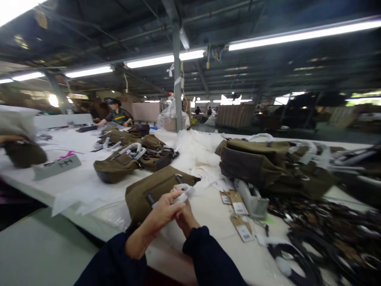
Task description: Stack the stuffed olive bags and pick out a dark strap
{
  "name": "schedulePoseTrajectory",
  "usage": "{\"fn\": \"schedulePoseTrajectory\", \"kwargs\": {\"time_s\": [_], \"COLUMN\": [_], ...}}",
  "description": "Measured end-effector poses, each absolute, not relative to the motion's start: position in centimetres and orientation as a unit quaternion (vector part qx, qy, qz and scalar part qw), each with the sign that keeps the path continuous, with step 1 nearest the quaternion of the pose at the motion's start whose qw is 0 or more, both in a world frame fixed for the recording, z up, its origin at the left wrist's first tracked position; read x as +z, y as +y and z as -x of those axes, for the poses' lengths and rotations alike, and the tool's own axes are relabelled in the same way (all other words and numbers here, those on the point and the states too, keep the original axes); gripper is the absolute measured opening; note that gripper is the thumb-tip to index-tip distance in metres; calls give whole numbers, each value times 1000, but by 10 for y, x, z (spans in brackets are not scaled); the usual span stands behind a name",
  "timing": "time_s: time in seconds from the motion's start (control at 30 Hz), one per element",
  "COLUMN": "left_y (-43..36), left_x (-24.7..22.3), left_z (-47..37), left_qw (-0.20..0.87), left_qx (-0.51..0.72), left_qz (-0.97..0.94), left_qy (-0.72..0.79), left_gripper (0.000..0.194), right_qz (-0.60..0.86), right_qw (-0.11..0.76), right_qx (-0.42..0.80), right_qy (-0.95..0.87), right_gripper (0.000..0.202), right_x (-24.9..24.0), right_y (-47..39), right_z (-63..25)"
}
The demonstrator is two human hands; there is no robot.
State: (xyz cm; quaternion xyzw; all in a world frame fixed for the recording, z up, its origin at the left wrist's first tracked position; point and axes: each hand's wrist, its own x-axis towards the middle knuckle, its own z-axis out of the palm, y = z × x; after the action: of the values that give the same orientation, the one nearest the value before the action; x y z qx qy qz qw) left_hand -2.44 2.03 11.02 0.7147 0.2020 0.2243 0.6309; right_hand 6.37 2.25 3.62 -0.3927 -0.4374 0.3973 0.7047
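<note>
An olive bag (154, 186) with dark trim lies on the white table right in front of me. Its handle (187, 192) is wrapped in white material. My left hand (167, 205) has its fingers closed around this wrapped handle. Close against it, my right hand (185, 216) grips the same handle from the right side, its fingers partly hidden behind the left hand. The lower edge of the bag lies behind my left forearm.
More olive bags (117, 165) lie beyond to the left, and a stack of bags (250, 159) is on the right. Paper tags (241, 227), a grey box (254, 204) and dark straps (324, 246) lie at right. White sheets (193, 149) are piled mid-table. A co-worker (117, 113) is across the table.
</note>
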Motion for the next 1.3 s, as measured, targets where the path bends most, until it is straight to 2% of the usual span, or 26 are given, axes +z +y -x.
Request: {"fn": "schedulePoseTrajectory", "kwargs": {"time_s": [0.1,0.2,0.27,0.33,0.4,0.47,0.57,0.73,0.93,1.07,1.13,1.3], "left_y": [27,29,28,28,27,27,28,40,77,96,101,100], "left_x": [98,90,89,89,90,91,94,122,194,241,254,240], "left_z": [22,22,21,18,14,11,9,15,16,18,20,10], "left_qw": [619,607,599,592,586,581,573,526,411,387,386,441], "left_qx": [195,169,166,170,176,174,161,195,257,322,333,286], "left_qz": [-735,-755,-763,-768,-771,-775,-783,-806,-851,-849,-848,-840], "left_qy": [193,180,177,176,175,176,180,187,201,163,149,138], "left_gripper": [42,47,47,46,45,45,44,33,17,25,29,27], "right_qz": [425,504,640,738,757,745,727,713,777,790,793,751], "right_qw": [665,581,470,269,108,42,11,-7,12,55,97,307], "right_qx": [420,405,256,112,39,21,3,-15,-25,-26,-29,43], "right_qy": [-448,-495,-551,-608,-644,-665,-687,-701,-629,-611,-600,-583], "right_gripper": [44,31,16,15,17,17,23,22,24,19,21,21], "right_x": [27,19,15,13,12,9,6,6,6,12,19,36], "right_y": [-12,-70,-109,-136,-150,-153,-145,-131,-130,-136,-138,-135], "right_z": [-81,-117,-148,-176,-192,-195,-186,-200,-241,-245,-243,-228]}}
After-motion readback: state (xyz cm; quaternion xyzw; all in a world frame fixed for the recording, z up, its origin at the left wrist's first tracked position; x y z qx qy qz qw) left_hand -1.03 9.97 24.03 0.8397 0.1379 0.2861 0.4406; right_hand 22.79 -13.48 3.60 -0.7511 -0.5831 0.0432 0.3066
